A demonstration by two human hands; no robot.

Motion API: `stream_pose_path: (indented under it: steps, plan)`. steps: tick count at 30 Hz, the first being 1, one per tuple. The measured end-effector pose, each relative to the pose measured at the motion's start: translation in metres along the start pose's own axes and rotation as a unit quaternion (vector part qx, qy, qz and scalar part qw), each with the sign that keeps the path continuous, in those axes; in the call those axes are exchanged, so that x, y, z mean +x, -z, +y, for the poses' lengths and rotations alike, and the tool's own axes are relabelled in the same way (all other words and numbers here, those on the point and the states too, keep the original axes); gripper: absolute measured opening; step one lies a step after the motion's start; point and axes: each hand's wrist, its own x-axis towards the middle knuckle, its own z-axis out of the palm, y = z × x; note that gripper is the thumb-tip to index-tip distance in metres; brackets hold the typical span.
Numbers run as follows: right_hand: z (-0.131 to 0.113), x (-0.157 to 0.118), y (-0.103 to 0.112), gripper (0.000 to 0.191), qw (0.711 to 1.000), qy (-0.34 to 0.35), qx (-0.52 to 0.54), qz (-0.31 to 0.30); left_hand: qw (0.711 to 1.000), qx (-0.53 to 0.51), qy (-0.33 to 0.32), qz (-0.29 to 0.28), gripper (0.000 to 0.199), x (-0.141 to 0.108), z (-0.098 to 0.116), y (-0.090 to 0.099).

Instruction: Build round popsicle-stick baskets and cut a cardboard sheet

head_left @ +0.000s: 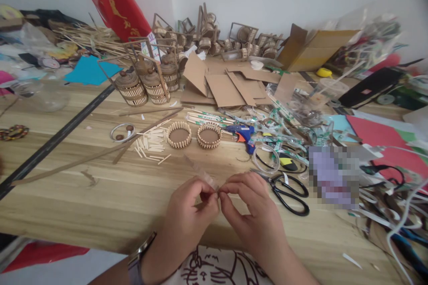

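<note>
My left hand (192, 207) and my right hand (249, 207) meet near the table's front edge, fingertips pinched together on the end of a thin, translucent strip (202, 173). The strip slants up and left from my left fingers; its pinched end is hidden. Beyond it stand two small round baskets ringed with short sticks, the left one (179, 135) and the right one (209, 135). Loose short sticks (152, 141) lie left of them. A blue glue gun (245, 133) rests to their right. Black-handled scissors (290, 191) lie just right of my right hand.
Lidded miniature buckets (130, 87) with tall handles stand at the back left. Cardboard pieces (225, 89) are stacked behind the baskets. A tangle of strips, wrappers and coloured paper (374, 138) covers the right side. A dark strip (63, 136) crosses the table on the left.
</note>
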Motion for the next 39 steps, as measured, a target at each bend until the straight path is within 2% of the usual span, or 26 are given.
stream_pose_path:
  steps: [5, 9, 11, 14, 18, 21, 23, 26, 28, 29, 31, 33, 34, 36, 39]
  plan:
    - [-0.004, 0.002, 0.0, 0.016, 0.999, 0.004, -0.026, 0.022, 0.999, -0.039, 0.026, -0.019, 0.012, -0.001, 0.0, -0.001]
    - [-0.003, 0.004, 0.002, 0.016, 0.999, -0.045, 0.008, 0.021, 0.984, -0.154, 0.085, -0.036, 0.011, -0.001, -0.003, 0.0]
    - [0.0, 0.004, 0.004, 0.015, 0.997, -0.076, 0.026, 0.008, 0.966, -0.231, 0.116, -0.017, 0.011, 0.0, -0.005, 0.001]
    - [0.01, 0.0, 0.011, 0.015, 0.994, -0.105, 0.021, 0.007, 0.926, -0.34, 0.16, 0.045, 0.014, 0.007, -0.008, 0.007]
    - [0.038, -0.012, 0.031, 0.018, 0.986, -0.129, -0.094, 0.053, 0.879, -0.423, 0.194, 0.101, 0.012, 0.017, -0.008, 0.014]
    - [0.063, -0.019, 0.048, 0.029, 0.958, -0.146, -0.236, 0.068, 0.865, -0.441, 0.22, 0.092, 0.013, 0.02, -0.006, 0.015]
    - [0.076, -0.021, 0.056, 0.03, 0.938, -0.142, -0.309, 0.072, 0.861, -0.444, 0.234, 0.079, 0.014, 0.02, -0.006, 0.014]
    - [0.08, -0.018, 0.059, 0.024, 0.926, -0.104, -0.35, 0.092, 0.862, -0.444, 0.237, 0.053, 0.014, 0.019, -0.004, 0.013]
    - [0.072, -0.012, 0.055, 0.02, 0.952, -0.061, -0.286, 0.091, 0.865, -0.442, 0.236, 0.033, 0.014, 0.019, -0.002, 0.013]
    - [0.066, -0.008, 0.052, 0.018, 0.971, -0.043, -0.225, 0.071, 0.866, -0.44, 0.236, 0.024, 0.013, 0.019, -0.001, 0.013]
    - [0.05, -0.002, 0.044, 0.014, 0.997, -0.023, -0.073, -0.01, 0.872, -0.429, 0.234, 0.014, 0.013, 0.02, 0.002, 0.014]
    - [0.033, 0.003, 0.035, 0.014, 0.993, -0.033, 0.047, -0.099, 0.881, -0.414, 0.228, 0.01, 0.014, 0.021, 0.005, 0.014]
    - [0.026, 0.004, 0.031, 0.011, 0.988, -0.045, 0.081, -0.123, 0.885, -0.408, 0.223, 0.007, 0.014, 0.021, 0.005, 0.014]
    - [0.016, 0.006, 0.023, 0.013, 0.98, -0.07, 0.122, -0.139, 0.889, -0.407, 0.209, 0.005, 0.015, 0.02, 0.005, 0.013]
    - [0.009, 0.005, 0.015, 0.02, 0.974, -0.094, 0.17, -0.119, 0.896, -0.408, 0.176, 0.007, 0.015, 0.016, 0.003, 0.012]
